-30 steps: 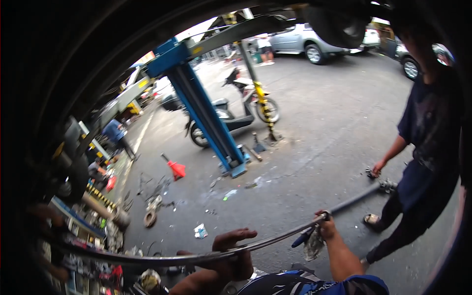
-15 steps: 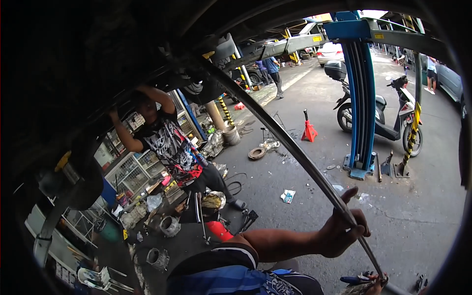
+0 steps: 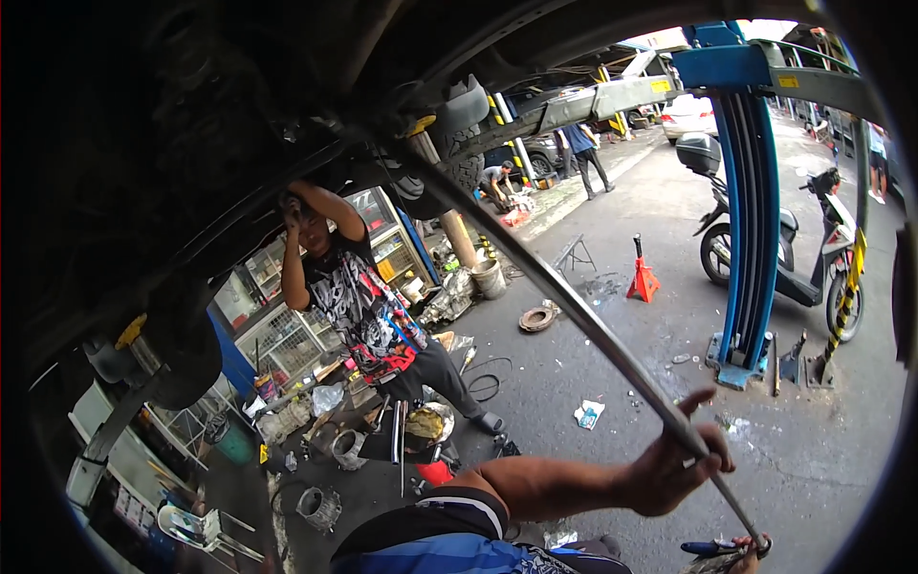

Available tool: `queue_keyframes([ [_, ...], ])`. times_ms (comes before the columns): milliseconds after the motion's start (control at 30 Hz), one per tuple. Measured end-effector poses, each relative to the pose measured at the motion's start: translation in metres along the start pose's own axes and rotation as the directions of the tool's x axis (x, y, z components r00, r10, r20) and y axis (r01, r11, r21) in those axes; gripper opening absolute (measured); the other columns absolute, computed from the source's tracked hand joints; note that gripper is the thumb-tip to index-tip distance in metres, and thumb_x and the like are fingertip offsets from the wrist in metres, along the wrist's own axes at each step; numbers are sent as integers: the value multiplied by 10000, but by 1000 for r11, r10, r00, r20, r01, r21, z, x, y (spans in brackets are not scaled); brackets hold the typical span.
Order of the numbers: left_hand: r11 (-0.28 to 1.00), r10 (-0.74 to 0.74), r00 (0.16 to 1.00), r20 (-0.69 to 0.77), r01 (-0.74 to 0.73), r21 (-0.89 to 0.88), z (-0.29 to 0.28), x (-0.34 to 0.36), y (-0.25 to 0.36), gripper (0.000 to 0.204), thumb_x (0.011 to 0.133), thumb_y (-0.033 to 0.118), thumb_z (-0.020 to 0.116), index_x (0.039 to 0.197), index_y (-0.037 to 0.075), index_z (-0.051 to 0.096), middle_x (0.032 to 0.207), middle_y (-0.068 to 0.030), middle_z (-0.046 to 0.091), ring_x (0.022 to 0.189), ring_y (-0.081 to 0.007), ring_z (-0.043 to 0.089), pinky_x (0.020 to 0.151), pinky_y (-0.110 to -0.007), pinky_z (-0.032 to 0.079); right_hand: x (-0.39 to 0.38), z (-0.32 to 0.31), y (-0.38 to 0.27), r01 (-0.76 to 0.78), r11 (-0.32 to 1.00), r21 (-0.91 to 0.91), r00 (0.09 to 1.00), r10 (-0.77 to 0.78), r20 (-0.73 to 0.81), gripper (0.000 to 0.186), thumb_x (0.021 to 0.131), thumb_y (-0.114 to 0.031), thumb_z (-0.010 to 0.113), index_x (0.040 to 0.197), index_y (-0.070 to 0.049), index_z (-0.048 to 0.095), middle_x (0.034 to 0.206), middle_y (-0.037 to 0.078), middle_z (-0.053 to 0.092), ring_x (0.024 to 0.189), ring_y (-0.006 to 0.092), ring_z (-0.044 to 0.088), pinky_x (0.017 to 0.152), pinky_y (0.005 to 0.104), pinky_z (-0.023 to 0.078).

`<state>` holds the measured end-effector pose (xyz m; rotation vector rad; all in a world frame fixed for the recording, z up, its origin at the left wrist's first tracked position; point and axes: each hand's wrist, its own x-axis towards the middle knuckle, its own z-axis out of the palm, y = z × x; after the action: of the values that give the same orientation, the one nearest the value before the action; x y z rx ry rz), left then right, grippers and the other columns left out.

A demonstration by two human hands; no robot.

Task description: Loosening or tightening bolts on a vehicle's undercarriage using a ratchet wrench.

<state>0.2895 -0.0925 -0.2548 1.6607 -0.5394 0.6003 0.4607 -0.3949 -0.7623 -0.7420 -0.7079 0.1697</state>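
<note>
A long metal bar [image 3: 593,330] slants from the dark underside of a raised vehicle [image 3: 210,124] down to the lower right. My left hand [image 3: 674,464] is closed around its lower stretch, one finger pointing up along it. At the bottom edge my right hand [image 3: 749,559] shows only in part, closed at the bar's lower end by a ring-like metal piece. Beside that hand is a tool with a dark blue handle [image 3: 706,548]. The bar's upper end is lost in shadow.
A co-worker [image 3: 368,297] stands under the vehicle at left, arms raised to it. A blue lift post [image 3: 751,230], a scooter [image 3: 794,253] and a red jack stand [image 3: 643,273] are at right. Car parts [image 3: 320,507] and a white chair [image 3: 206,531] lie lower left.
My view has shifted, so the surroundings sit farther right and lower. Both hands stay on the bar. The co-worker's hands have come closer together overhead.
</note>
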Motion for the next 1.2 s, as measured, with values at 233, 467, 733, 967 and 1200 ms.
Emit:
queue_keyframes([
  [233,962,25,999,39,-35,271,-20,-11,-74,128,923,42,491,1048,58,469,933,-75,511,1249,-267,364,1126,-485,78,84,12,26,-767,618,176,409,681,-607,167,824,-304,593,769,-147,575,557,-17,468,417,109,401,365,241,322],
  [467,978,-25,998,-62,38,203,-50,21,-97,237,926,16,455,1141,101,405,1004,-93,512,1168,-242,446,1120,-468,132,144,13,41,-472,881,-15,852,452,-266,99,818,-196,611,764,-121,575,595,-1,523,472,141,473,388,270,361],
  [733,990,-24,896,-443,82,112,-97,70,-73,574,929,93,503,1379,8,157,834,-79,585,863,-198,608,975,-449,407,298,166,-38,-753,652,93,574,719,-392,184,817,-238,672,798,-59,633,637,31,580,468,123,499,384,245,370],
  [967,998,45,787,-615,-4,68,-116,98,-62,693,916,126,565,1407,70,80,763,-71,561,733,-203,622,760,-413,522,342,171,-58,-629,771,-93,775,613,-155,186,801,-216,692,826,-37,650,656,29,589,485,99,498,401,209,356],
  [1200,991,-3,764,-646,90,101,-104,88,-67,661,926,131,544,1388,52,78,795,-76,571,786,-216,631,806,-389,493,358,156,-49,-692,689,-215,722,663,-198,197,792,-203,664,877,-27,632,680,46,591,519,126,512,433,245,379],
])
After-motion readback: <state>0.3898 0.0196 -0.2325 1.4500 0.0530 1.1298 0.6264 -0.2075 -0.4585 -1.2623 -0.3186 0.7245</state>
